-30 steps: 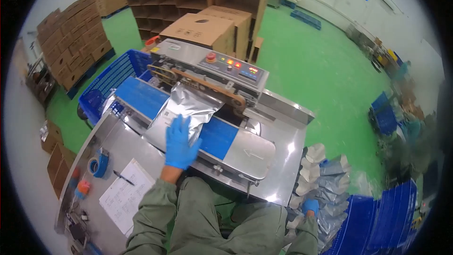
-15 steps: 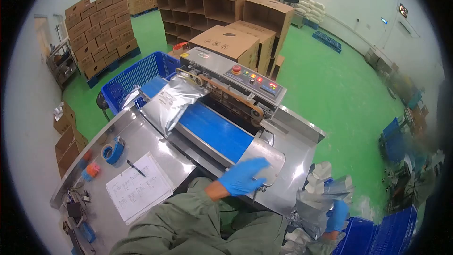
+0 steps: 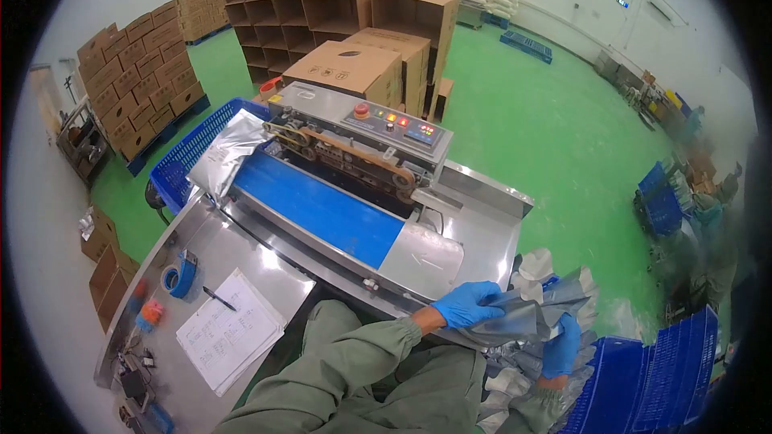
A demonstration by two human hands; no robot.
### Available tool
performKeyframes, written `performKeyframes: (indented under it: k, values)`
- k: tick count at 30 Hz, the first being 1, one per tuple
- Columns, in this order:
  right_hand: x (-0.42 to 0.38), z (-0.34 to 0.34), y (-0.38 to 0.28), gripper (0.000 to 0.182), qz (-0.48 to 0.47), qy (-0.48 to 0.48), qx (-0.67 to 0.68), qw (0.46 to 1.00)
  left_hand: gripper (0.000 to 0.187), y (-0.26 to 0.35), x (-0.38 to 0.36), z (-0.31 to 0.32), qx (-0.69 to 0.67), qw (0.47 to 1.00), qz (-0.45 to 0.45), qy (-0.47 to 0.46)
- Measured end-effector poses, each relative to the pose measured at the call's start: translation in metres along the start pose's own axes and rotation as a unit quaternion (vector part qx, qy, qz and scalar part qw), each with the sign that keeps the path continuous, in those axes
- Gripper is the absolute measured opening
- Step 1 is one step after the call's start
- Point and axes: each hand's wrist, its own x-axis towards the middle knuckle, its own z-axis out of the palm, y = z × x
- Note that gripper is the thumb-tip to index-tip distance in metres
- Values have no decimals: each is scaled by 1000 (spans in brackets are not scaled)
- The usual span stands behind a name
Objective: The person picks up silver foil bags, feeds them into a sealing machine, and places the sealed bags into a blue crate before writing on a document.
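Note:
Both hands wear blue gloves. My left hand point(image 3: 468, 305) is closed on the near edge of a silver foil bag point(image 3: 532, 315) at the lower right. My right hand point(image 3: 562, 347) grips the same bag from its other side, with the fingers partly hidden behind foil. More silver bags point(image 3: 505, 382) stand bunched below and around it. To the left, the band sealing machine point(image 3: 362, 133) has its indicator lights lit. Another foil bag point(image 3: 231, 153) lies at the far left end of its blue conveyor belt point(image 3: 322, 207).
A blue basket point(image 3: 173, 162) stands beyond the belt's left end, and blue crates point(image 3: 635, 382) are at lower right. The steel table point(image 3: 193, 245) holds papers point(image 3: 229, 333), a pen point(image 3: 219, 298) and a tape roll point(image 3: 178, 276). Cardboard boxes point(image 3: 342, 66) are stacked behind the machine.
The bag on the belt has travelled left to its far end. My left hand has moved right, from the machine's near end to a silver bag. The camera view has shifted.

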Motion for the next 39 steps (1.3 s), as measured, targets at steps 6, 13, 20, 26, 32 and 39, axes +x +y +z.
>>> performKeyframes:
  k: [6,13,20,26,32,39]
  values:
    - [3,13,-85,24,251,22,377,891,46,2,7,-9,50,995,45,79]
    - [-19,28,-52,7,177,47,138,973,49,-16,8,-27,-51,996,-26,-65]
    - [-25,37,-94,7,95,121,206,966,26,-15,-17,-32,86,993,-24,-72]
    - [10,15,-189,7,28,175,162,971,18,35,-48,-56,2,948,153,280]
    - [40,76,-192,7,127,117,312,934,13,29,-26,-109,-145,896,77,413]
    - [46,175,-152,13,200,64,361,909,23,-95,-2,-161,-177,887,-128,408]
